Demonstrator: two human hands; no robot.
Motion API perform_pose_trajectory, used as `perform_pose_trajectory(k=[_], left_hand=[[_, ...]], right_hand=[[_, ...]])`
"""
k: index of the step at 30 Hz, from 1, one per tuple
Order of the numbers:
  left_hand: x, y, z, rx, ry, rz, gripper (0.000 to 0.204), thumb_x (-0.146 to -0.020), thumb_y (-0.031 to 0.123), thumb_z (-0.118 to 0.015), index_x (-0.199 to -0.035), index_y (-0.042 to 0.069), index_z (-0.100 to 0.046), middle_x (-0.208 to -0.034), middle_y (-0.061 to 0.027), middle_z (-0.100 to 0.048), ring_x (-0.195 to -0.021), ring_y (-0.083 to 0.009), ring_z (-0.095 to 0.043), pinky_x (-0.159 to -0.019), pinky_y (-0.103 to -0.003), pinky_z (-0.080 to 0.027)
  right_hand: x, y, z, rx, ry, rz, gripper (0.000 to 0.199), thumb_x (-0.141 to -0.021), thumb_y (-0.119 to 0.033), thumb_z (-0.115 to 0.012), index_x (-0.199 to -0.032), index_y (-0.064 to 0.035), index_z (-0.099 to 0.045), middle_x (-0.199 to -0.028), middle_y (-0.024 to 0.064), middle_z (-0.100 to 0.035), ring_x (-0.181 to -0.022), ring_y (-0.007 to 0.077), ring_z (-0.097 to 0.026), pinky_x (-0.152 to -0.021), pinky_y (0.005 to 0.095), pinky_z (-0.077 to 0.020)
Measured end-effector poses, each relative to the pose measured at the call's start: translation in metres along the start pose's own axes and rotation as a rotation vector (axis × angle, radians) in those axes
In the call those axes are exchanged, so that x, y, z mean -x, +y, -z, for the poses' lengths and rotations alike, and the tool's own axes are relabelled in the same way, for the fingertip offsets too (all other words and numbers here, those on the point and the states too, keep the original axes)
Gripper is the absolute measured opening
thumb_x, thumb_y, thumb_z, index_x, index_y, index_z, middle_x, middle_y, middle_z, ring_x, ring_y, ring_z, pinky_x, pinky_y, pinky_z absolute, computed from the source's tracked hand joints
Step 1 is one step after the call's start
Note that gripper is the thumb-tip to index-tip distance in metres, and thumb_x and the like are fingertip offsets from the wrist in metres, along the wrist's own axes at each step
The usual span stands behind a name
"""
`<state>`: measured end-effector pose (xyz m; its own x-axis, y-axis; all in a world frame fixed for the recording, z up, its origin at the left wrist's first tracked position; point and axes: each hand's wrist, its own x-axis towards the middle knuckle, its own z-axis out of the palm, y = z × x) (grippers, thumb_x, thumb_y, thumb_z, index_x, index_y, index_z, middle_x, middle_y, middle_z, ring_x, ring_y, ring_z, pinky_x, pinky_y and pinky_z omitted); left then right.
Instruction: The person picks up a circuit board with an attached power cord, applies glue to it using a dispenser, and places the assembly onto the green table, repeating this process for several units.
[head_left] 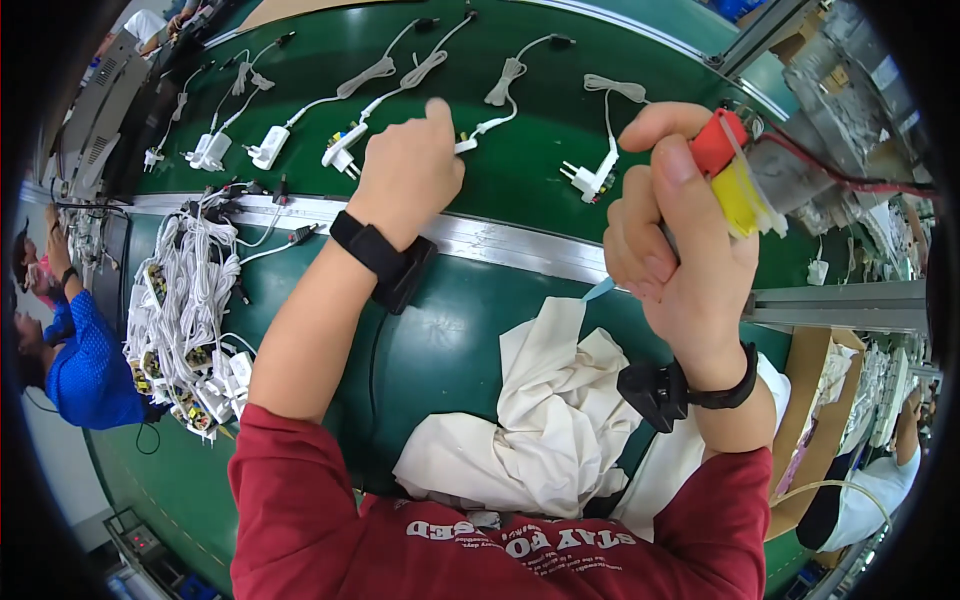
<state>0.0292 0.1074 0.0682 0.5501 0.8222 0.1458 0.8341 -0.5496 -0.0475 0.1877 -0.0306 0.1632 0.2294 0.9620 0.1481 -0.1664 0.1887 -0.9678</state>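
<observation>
My left hand (412, 172) is closed above the green belt, thumb raised and most fingers hidden. A white plug-in charger (467, 145) shows only its cable end beside that hand, which covers the rest. Just left of it lies another charger (342, 150) with yellow parts showing. My right hand (680, 215) is raised at the right, fingers curled. Its thumb and index finger are closed around the red part (718, 142) of a wired device with a yellow ring (738, 200); the device's exact kind is unclear. Below it a charger (590, 180) lies on the belt.
More corded chargers (208, 150) lie in a row along the belt. A heap of white cables (195, 290) with exposed circuit boards is at the left. White cloth (550, 420) lies before me. A cardboard box (820, 410) stands at right. Other people (90, 350) sit nearby.
</observation>
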Motion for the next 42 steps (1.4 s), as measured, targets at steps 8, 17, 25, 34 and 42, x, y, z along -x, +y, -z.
perform_pose_trajectory(k=[8, 17, 25, 34, 42], left_hand=[[0.029, 0.037, -0.011, 2.106, -0.433, 0.453, 0.026, -0.084, 0.021, -0.059, -0.099, 0.002, -0.047, -0.083, -0.0083, -0.062, -0.069, -0.0141, -0.06, -0.056, -0.026, -0.047], [0.092, 0.085, -0.02, 2.244, -0.845, 0.21, 0.041, -0.091, 0.009, -0.048, -0.129, 0.008, -0.032, -0.117, -0.0093, -0.053, -0.107, -0.0159, -0.054, -0.07, -0.028, -0.054], [0.097, 0.071, -0.042, 2.319, -0.721, 0.07, 0.043, -0.091, 0.006, -0.048, -0.131, 0.007, -0.033, -0.123, -0.0133, -0.05, -0.114, -0.0219, -0.052, -0.078, -0.034, -0.056], [0.094, 0.062, -0.056, 2.374, -0.739, 0.024, 0.044, -0.091, 0.005, -0.049, -0.131, 0.007, -0.032, -0.125, -0.0144, -0.049, -0.114, -0.0228, -0.052, -0.077, -0.034, -0.056], [0.093, 0.061, -0.058, 2.376, -0.786, 0.11, 0.04, -0.089, 0.002, -0.046, -0.128, 0.005, -0.034, -0.122, -0.012, -0.05, -0.11, -0.0184, -0.053, -0.079, -0.034, -0.055]], right_hand=[[-0.005, 0.001, 0.008, 0.012, 0.034, -0.005, 0.023, -0.095, -0.025, -0.045, -0.101, -0.0028, -0.048, -0.046, -0.0033, -0.032, -0.035, 0.0038, -0.025, -0.034, 0.0214, -0.0221], [-0.018, 0.019, 0.005, 0.056, 0.005, 0.041, 0.025, -0.097, -0.028, -0.039, -0.1, -0.0041, -0.045, -0.045, -0.0033, -0.03, -0.034, 0.0044, -0.024, -0.033, 0.0215, -0.0206], [-0.025, 0.048, -0.008, 0.072, -0.001, 0.078, 0.026, -0.097, -0.033, -0.035, -0.087, -0.0102, -0.037, -0.045, -0.0038, -0.028, -0.034, 0.0049, -0.021, -0.034, 0.0216, -0.019], [-0.027, 0.061, -0.013, 0.144, -0.006, 0.043, 0.028, -0.097, -0.037, -0.034, -0.087, -0.0112, -0.036, -0.046, -0.0044, -0.029, -0.034, 0.0047, -0.021, -0.035, 0.022, -0.0194], [-0.023, 0.056, -0.012, 0.155, -0.07, 0.014, 0.031, -0.098, -0.039, -0.032, -0.094, -0.009, -0.037, -0.047, -0.0045, -0.03, -0.034, 0.0045, -0.023, -0.035, 0.0214, -0.0218]])
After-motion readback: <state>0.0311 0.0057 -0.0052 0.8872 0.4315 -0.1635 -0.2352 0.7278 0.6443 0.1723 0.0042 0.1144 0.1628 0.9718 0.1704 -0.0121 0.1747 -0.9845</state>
